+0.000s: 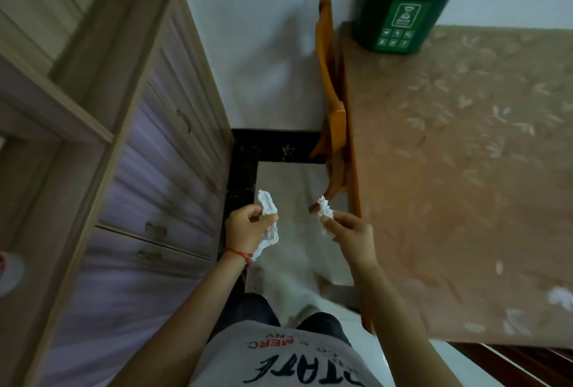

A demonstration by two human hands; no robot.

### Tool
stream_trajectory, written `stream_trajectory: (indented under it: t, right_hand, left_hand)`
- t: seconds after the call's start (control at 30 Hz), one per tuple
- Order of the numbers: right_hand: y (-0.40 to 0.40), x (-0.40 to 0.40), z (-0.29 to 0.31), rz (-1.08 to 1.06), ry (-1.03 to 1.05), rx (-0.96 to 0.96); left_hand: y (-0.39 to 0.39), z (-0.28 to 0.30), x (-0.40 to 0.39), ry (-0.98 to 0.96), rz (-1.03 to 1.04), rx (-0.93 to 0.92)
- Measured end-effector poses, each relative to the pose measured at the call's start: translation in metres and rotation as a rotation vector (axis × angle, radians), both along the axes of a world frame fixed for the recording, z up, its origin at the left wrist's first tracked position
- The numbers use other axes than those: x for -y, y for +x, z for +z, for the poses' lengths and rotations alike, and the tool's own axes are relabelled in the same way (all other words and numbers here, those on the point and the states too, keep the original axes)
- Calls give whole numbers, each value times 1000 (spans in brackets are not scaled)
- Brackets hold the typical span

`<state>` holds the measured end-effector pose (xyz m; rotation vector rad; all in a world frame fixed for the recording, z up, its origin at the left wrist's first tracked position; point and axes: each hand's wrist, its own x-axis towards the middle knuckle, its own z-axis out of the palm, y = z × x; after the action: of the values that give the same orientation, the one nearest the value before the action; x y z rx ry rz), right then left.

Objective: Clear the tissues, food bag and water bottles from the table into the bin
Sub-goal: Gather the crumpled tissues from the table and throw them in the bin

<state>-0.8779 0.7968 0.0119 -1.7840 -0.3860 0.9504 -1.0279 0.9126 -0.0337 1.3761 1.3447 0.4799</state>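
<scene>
Patterned table point(449, 169), green bin point(400, 11) on its far left corner; left hand point(248, 228) and right hand point(350, 231) each pinch one crumpled tissue point(268, 206) point(325, 211) off its left edge. Carrying step; next, reach over the bin and release. One more tissue point(561, 298) lies at the near right edge

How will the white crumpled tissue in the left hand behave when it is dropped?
The white crumpled tissue hangs limp below the left hand, so it is probably floppy. It looks thin, so likely very light and may drift.
</scene>
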Motion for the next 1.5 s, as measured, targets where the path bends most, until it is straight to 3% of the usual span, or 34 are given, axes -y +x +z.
stream_trajectory:
  t: [0.53,1.17,1.5]
  right_hand:
    - [2,-168,16,-43,49,22]
    - [152,-368,43,25,169,26]
    - [208,-430,51,-121,161,3]
  left_hand:
    - [22,15,-180,105,-100,108]
    - [167,53,-362,57,-83,277]
    - [244,64,-441,193,-177,155]
